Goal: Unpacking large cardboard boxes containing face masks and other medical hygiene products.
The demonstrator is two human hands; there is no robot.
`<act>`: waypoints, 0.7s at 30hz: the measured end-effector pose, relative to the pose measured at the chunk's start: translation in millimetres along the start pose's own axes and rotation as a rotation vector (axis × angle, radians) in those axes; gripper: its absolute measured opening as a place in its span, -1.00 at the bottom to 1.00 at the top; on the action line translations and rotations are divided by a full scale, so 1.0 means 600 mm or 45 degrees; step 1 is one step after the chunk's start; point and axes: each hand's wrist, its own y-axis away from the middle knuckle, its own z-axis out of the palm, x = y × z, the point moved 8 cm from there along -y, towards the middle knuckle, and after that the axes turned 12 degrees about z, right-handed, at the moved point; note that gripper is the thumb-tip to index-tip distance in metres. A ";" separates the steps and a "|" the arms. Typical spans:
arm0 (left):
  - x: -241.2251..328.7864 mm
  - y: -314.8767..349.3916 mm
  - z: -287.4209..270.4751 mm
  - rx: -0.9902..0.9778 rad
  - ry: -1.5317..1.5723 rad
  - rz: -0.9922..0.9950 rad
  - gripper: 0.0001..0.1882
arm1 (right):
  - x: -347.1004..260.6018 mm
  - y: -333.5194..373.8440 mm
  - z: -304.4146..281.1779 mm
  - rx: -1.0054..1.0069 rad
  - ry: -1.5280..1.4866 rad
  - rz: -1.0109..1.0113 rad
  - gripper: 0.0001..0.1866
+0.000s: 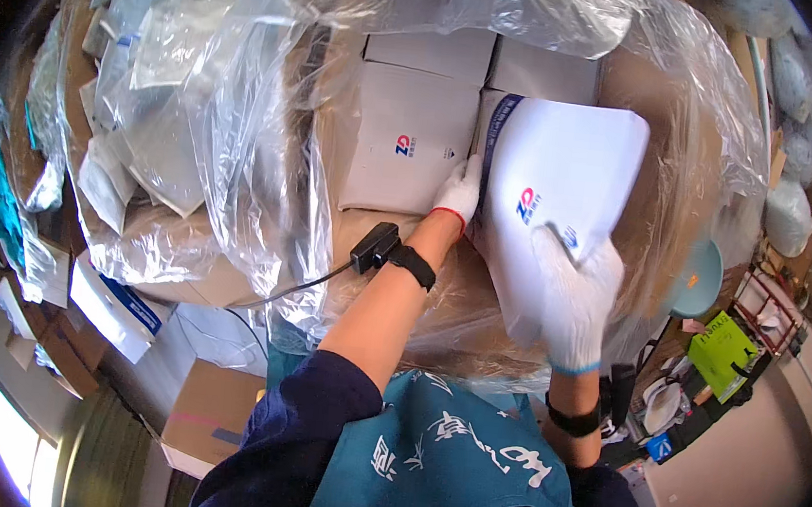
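In a large cardboard box lined with clear plastic [566, 15] lie flat white packets in stacks, the nearest left stack [390, 115] printed with a small red and blue mark. My right hand [574, 289], in a white glove with a blue cuff, is closed on the near end of a curved white packet [571, 162] with a dark blue band. That packet is tilted over the right side of the stacks. My left hand [461, 188], gloved in white with a red cuff, has its fingers stretched along the right edge of the left stack. Its fingertips reach into the gap beside the raised packet.
More plastic-wrapped white packets [182, 41] lie to the left. An opened cardboard carton [205, 410] stands lower left. On the right are a light blue bowl [699, 279], a bright green bag [721, 354] and a cluttered dark rack. A black cable runs from my left wrist.
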 end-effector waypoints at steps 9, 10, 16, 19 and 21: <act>-0.019 0.002 -0.004 -0.243 0.377 -0.330 -0.24 | -0.072 0.177 -0.145 0.245 -0.583 0.321 -0.52; 0.006 0.018 0.001 -0.146 0.551 -0.233 -0.21 | -0.083 0.198 -0.161 0.337 -0.364 0.328 -0.48; 0.140 0.101 0.008 -0.307 1.360 -0.016 -0.01 | -0.145 0.312 -0.190 0.254 -0.118 -0.072 -0.44; 0.196 0.124 -0.038 -0.034 1.083 0.355 -0.14 | -0.152 0.370 -0.171 0.042 -0.002 -0.190 -0.49; 0.235 0.205 -0.169 0.067 1.102 0.695 -0.23 | -0.157 0.400 -0.106 -0.394 0.022 -0.261 -0.53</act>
